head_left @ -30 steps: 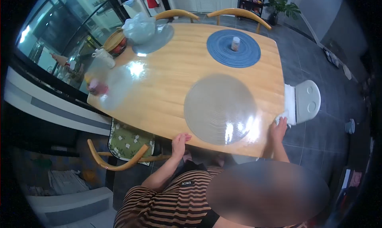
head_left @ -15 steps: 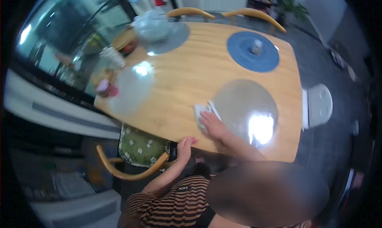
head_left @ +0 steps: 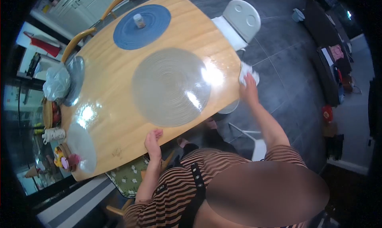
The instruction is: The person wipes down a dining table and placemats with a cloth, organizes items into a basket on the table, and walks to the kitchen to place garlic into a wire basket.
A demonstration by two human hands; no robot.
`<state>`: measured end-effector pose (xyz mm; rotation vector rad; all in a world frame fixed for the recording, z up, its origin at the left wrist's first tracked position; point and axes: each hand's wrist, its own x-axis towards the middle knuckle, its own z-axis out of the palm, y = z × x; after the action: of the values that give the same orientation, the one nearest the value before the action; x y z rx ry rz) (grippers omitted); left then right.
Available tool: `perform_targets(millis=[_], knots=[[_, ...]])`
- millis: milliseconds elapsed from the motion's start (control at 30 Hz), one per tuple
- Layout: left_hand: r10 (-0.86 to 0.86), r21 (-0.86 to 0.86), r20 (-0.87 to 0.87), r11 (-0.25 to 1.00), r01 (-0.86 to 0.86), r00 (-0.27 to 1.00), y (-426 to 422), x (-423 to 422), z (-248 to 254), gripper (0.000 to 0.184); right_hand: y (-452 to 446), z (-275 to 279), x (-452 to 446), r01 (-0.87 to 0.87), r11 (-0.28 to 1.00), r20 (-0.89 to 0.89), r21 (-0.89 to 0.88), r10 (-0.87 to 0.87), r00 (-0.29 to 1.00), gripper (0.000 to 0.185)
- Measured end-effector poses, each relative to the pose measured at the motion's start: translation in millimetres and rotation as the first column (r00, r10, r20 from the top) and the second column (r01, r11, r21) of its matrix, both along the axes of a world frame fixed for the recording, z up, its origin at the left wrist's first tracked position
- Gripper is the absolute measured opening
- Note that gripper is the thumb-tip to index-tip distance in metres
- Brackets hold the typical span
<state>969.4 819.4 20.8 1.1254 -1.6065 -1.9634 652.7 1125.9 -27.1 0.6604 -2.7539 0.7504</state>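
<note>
A crumpled white cloth [head_left: 247, 71] hangs over the right-hand edge of the wooden table [head_left: 115, 78]. My right hand [head_left: 250, 87] is closed on it, with the arm stretched out to the right. At the near edge, my left hand [head_left: 152, 143] rests with loosely bent fingers, the thumb a little apart, and nothing in it. Between the hands and farther in lies a round clear ribbed placemat [head_left: 171, 86], shiny from the light.
A blue round placemat [head_left: 129, 35] carries a small jar [head_left: 139, 21]. A plastic bag [head_left: 57, 82], a basket [head_left: 47, 112] and a white cup [head_left: 53, 135] stand at the left. A white chair [head_left: 241, 20] stands beyond the right edge; a green floral seat [head_left: 129, 176] is below.
My right hand has carried the white cloth from beside the clear placemat to the table's right edge. The view has turned right. My left hand stays at the near edge, its fingers more bent.
</note>
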Motion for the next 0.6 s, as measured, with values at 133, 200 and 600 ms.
perform_targets(millis=[133,200,600], knots=[[-0.094,0.033,-0.021,0.995,0.095,0.995,17.6,-22.6,-6.0,0.029,3.9,13.5,70.1,-0.152,0.988,-0.038,0.009,0.153,0.988,0.047],[-0.154,0.005,-0.031,0.988,0.154,0.988,25.4,-36.5,-6.3,0.029,-19.2,19.6,73.7,-0.26,0.965,-0.003,0.018,0.26,0.966,0.045],[-0.117,-0.059,0.034,0.991,0.119,0.993,74.6,-76.4,0.1,0.029,-89.0,-7.9,-75.6,-0.283,0.946,-0.008,-0.158,0.286,0.958,0.038]])
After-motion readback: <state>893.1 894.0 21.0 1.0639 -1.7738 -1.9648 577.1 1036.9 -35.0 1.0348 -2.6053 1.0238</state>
